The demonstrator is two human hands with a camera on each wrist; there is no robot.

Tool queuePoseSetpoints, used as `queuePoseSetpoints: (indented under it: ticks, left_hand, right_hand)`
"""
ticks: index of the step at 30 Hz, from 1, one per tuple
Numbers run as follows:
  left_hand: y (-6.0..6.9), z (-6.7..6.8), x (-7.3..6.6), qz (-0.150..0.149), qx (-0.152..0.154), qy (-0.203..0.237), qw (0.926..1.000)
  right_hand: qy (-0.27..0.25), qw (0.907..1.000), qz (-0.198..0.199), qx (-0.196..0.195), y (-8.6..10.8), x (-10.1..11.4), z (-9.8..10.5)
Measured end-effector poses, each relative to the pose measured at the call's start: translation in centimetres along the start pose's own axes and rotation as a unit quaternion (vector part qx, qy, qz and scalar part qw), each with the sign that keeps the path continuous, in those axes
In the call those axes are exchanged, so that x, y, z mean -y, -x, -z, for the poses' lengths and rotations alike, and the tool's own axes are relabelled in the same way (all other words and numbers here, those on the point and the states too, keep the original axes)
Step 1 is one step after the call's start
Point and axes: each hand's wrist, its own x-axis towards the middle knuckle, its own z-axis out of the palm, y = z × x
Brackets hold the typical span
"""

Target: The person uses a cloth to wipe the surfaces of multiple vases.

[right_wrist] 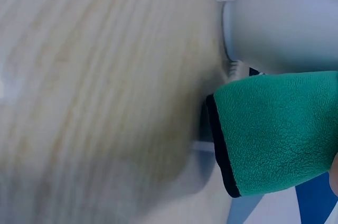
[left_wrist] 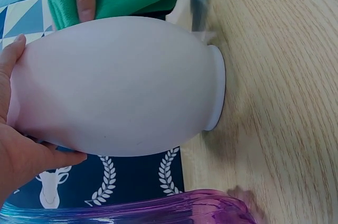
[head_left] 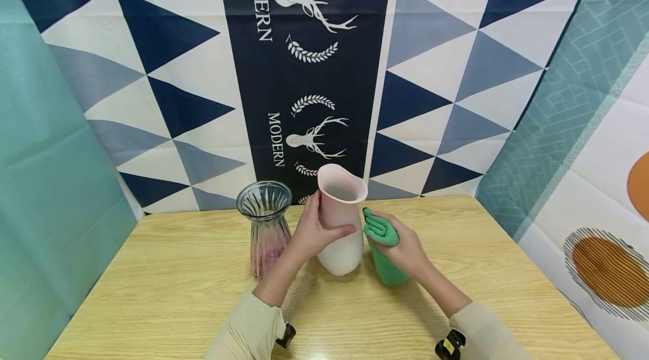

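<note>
A pink-to-white vase (head_left: 341, 236) with a wavy rim stands upright in the head view, tilted slightly at most. My left hand (head_left: 315, 230) grips its upper body, thumb across the near side and fingers round the left. Whether its foot touches the table, I cannot tell. My right hand (head_left: 403, 244) holds a folded green cloth (head_left: 386, 264) just right of the vase. In the right wrist view, the cloth (right_wrist: 277, 134) shows a black hem at its lower end. Left of the vase is a ribbed glass vase (head_left: 263, 236), blue at the top and pinkish purple below.
A light wooden table (head_left: 167, 281) lies beneath everything. Behind it hangs a patterned cloth backdrop (head_left: 309, 78) with triangles and deer heads. Teal fabric (head_left: 45, 180) borders the left side, and a printed curtain (head_left: 598, 225) hangs on the right.
</note>
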Motion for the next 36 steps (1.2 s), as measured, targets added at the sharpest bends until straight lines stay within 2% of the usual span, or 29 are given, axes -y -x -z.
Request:
queuePoseSetpoints:
  ticks: [6,12,16,21,26,30,36]
  left_hand:
    - [-0.1,-0.1,0.1,-0.012,-0.002,0.007,0.9999]
    - [-0.1,-0.2,0.1,-0.011,-0.005,0.004,0.9999]
    - [-0.2,-0.2,0.1,-0.015,-0.006,-0.001,0.9999]
    - [-0.2,-0.1,0.0,-0.014,-0.004,-0.003,0.9999]
    - [-0.2,-0.1,-0.1,-0.011,-0.005,-0.004,0.9999]
    - [-0.2,0.0,-0.1,-0.010,-0.008,-0.004,0.9999]
    - [0.0,0.0,-0.1,-0.007,-0.009,-0.001,0.9999]
  right_hand:
    - [0.008,0.9993,0.029,-0.025,-1.3,1.0,0.5]
    - [0.003,0.9959,0.062,-0.066,-2.7,2.3,1.0]
    - [-0.006,0.9947,0.069,-0.077,-3.3,3.1,1.1]
    - [-0.029,0.9966,0.045,-0.063,-3.3,4.2,1.1]
    - [-0.043,0.9984,0.021,-0.030,-3.3,4.2,1.1]
    - [-0.048,0.9988,0.012,-0.005,-3.4,3.3,1.0]
    - [-0.061,0.9981,0.002,0.012,-3.3,3.3,1.0]
